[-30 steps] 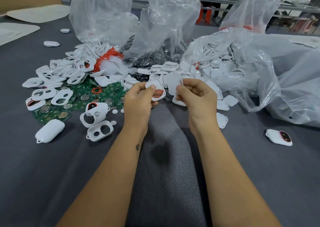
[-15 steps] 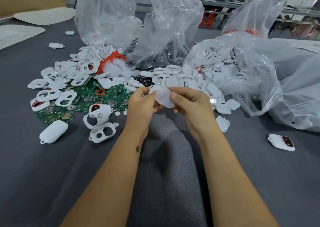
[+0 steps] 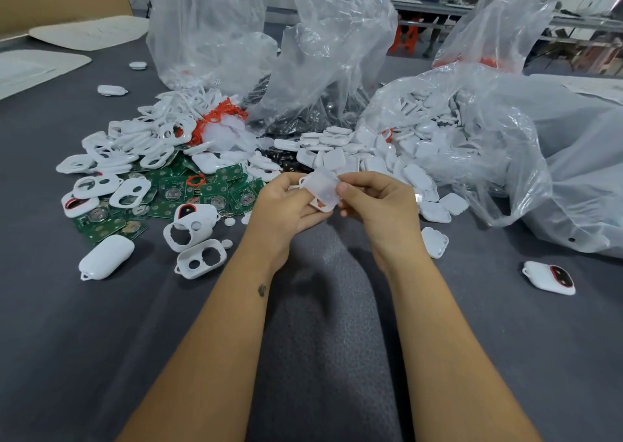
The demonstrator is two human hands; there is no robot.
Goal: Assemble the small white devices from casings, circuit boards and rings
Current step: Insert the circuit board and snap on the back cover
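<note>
My left hand (image 3: 283, 209) holds a white casing (image 3: 320, 205) from below, thumb on top. My right hand (image 3: 377, 202) pinches a translucent white square pad (image 3: 322, 185) and lays it on that casing. Green circuit boards (image 3: 175, 195) lie in a heap to the left, with white casing fronts with two holes (image 3: 128, 158) over them. Red rings (image 3: 219, 118) sit at the back of that heap. White square covers (image 3: 371, 162) spill from a bag on the right.
Several clear plastic bags (image 3: 330, 57) stand behind the piles on the grey cloth (image 3: 323, 323). A closed white device (image 3: 106, 256) lies at left, two open casings (image 3: 199, 239) near my left wrist, and a device with a red ring (image 3: 549, 278) at right.
My right hand brought a translucent pad from the pile over the casing in my left hand; both hands drew slightly nearer to me. The casing's red ring is now covered.
</note>
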